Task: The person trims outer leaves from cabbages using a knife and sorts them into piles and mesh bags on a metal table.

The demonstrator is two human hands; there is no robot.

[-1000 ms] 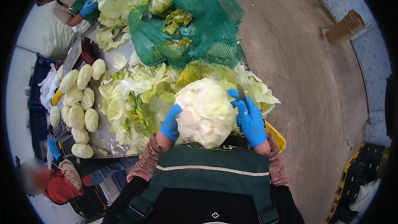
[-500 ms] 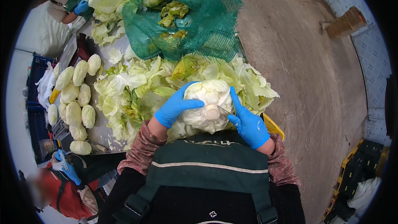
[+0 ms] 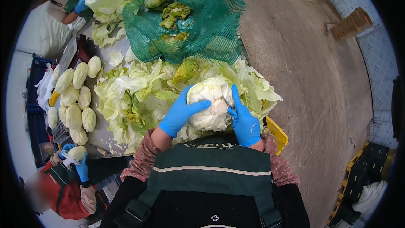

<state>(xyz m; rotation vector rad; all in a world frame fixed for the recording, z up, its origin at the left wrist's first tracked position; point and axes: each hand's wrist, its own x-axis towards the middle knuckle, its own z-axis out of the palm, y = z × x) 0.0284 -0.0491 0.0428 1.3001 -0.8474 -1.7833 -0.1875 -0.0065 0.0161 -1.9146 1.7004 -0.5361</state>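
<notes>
A pale head of lettuce [image 3: 206, 116], trimmed of outer leaves, sits in front of my apron with its cut stem [image 3: 220, 107] turned up toward me. Gloved in blue, my left hand [image 3: 182, 112] is closed around its left side, thumb lying near the stem. My right hand [image 3: 244, 120], also blue-gloved, grips a small knife against the head's right side. Only a sliver of the knife's blade [image 3: 228, 104] shows beside the stem; its handle is hidden in my fingers. Loose lettuce leaves [image 3: 126, 88] are heaped beneath and beyond the head.
A green mesh bag [image 3: 215, 25] with discoloured lettuce lies beyond the leaves. Several trimmed heads [image 3: 74, 116] cluster at the left. Co-workers stand at far left; the nearer one's gloved hand [image 3: 82, 169] is on a pale head. A yellow crate [image 3: 277, 135] is beside my right arm.
The lettuce has turned slightly, its stem shifting up and right. My right hand has moved up and left around it. The nearer co-worker has picked up a trimmed head from the table.
</notes>
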